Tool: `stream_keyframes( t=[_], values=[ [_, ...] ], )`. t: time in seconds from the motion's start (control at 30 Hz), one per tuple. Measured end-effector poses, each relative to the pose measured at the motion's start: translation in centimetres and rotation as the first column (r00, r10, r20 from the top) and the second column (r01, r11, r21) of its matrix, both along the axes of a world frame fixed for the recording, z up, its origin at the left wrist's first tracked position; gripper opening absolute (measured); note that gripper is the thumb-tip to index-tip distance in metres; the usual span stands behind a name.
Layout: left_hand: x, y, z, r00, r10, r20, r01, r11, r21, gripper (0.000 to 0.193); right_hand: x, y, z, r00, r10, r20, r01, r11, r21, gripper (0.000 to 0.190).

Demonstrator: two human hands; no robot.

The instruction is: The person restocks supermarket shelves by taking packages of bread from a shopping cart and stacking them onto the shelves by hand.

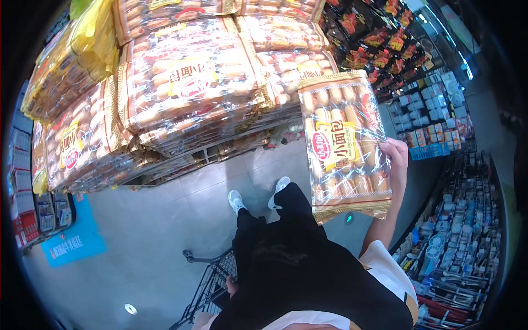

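Observation:
My right hand (397,153) grips the right edge of a clear, gold-bordered plastic pack of small bread rolls (345,144). The pack is raised before me, its printed front facing up, and most of my fingers are hidden behind it. Just past its left edge are stacked packs of the same kind (185,74), piled on a low display. Low in the view, my left hand (232,285) is beside a black wire shopping cart (206,284). My body covers much of that hand, so its hold on the cart cannot be made out.
Dark bags with red-orange prints (379,45) hang or stand at the upper right. Shelves of small household goods (458,231) run along the right side. A yellow bag (88,45) lies on the left stack. A blue sign (74,239) is near the grey tiled floor (144,231).

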State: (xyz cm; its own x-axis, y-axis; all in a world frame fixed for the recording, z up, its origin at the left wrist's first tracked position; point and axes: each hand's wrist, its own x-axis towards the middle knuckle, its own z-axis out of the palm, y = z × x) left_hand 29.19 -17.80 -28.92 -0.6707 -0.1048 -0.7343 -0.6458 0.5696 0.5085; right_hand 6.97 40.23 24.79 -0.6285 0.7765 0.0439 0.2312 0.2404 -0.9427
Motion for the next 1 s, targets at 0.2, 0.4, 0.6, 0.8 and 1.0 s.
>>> stream_keyframes(
  t=[0.2,0.4,0.6,0.8,1.0],
  values=[
    [-10.2,4.3,6.0,0.299,0.774,0.559,-0.931,0.365,-0.008,0.053,-1.3,2.0,0.3,0.989,0.123,0.087,-0.125,0.992,0.011,0.02],
    [-12.9,4.3,9.6,0.559,0.581,0.592,-0.776,0.618,0.127,0.056,-3.0,4.7,1.4,0.871,0.305,0.385,-0.345,0.938,0.036,0.03],
    [-16.5,2.5,9.4,0.643,-0.041,0.765,-0.27,0.922,0.277,0.058,-6.5,10.6,2.2,0.711,0.438,0.55,-0.572,0.815,0.09,0.034],
    [-33.2,18.0,19.4,0.945,-0.312,0.104,0.253,0.892,0.374,0.045,-11.5,18.2,4.1,0.646,0.409,0.645,-0.673,0.703,0.228,0.035],
    [-45.1,41.2,37.9,0.88,-0.189,-0.436,0.471,0.462,0.752,0.035,-21.4,23.1,2.7,0.612,0.507,0.607,-0.79,0.355,0.5,0.028]
  ],
)
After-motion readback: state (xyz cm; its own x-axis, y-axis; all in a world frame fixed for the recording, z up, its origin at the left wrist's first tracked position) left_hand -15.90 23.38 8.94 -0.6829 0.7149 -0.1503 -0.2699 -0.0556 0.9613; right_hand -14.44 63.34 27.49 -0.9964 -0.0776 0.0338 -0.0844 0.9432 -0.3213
